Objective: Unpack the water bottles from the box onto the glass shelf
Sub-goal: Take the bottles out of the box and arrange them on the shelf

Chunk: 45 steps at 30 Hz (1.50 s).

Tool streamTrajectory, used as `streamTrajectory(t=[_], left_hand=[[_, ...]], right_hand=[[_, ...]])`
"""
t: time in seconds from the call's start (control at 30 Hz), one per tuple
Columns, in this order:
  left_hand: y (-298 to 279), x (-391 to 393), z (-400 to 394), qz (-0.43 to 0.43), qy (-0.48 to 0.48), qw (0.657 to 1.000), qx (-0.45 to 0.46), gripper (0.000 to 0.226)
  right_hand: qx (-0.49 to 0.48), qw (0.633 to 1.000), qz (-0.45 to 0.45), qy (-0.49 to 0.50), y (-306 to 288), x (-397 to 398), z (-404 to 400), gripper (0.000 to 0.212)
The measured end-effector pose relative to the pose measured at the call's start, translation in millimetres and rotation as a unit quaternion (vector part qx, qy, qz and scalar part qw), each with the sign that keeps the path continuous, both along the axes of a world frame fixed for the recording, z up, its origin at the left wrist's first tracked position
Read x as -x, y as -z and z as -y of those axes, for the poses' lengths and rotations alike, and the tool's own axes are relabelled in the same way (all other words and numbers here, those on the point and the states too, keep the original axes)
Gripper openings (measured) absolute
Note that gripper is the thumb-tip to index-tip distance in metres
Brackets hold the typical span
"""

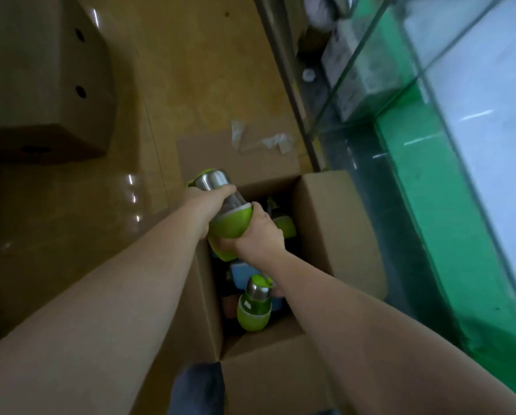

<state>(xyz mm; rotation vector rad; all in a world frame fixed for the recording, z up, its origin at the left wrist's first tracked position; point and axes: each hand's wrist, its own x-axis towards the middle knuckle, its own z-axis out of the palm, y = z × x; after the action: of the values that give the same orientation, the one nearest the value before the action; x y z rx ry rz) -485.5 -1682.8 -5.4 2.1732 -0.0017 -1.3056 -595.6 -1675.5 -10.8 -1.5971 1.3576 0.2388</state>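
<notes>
We're in a shop's stock area, by the look of it: a glass display case (370, 85) with green edging on the right, cardboard cartons (41, 85) on a brown floor (190, 70), and an open box (319, 223) of identical green bottles (255, 307).

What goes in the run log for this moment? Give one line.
phase: lifting | left hand, right hand: both on green-and-steel water bottle | open cardboard box: another green bottle inside
</notes>
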Motion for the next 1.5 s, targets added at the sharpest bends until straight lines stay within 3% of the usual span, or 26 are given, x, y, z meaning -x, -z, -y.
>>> streamTrajectory(t=[0.23,0.47,0.8,0.97,1.13,1.27,1.4,1.5], left_hand=[[-177,-11,32,0.073,0.107,0.975,0.178,0.073],[-380,-21,55,0.149,0.174,0.908,0.352,0.084],[-618,-25,50,0.273,0.214,0.806,0.48,0.067],[-697,-9,45,0.319,0.224,0.763,0.516,0.066],[-760,18,46,0.329,0.231,0.718,0.569,0.062],[-798,53,53,0.329,0.245,0.692,0.594,0.07],[-821,104,61,0.304,0.265,0.665,0.629,0.049],[-830,149,70,0.293,0.288,0.644,0.645,0.047]], right_hand=[[0.039,0.989,0.109,0.093,-149,-8,44,0.095],[0.186,0.959,0.191,0.096,-338,-23,81,0.093],[0.344,0.903,0.247,0.067,-577,-25,89,0.074],[0.402,0.882,0.24,0.059,-662,-7,82,0.071],[0.461,0.855,0.224,0.083,-727,16,78,0.091],[0.487,0.843,0.193,0.122,-769,53,71,0.09],[0.523,0.817,0.189,0.15,-789,100,94,0.12],[0.525,0.81,0.177,0.192,-801,145,85,0.094]])
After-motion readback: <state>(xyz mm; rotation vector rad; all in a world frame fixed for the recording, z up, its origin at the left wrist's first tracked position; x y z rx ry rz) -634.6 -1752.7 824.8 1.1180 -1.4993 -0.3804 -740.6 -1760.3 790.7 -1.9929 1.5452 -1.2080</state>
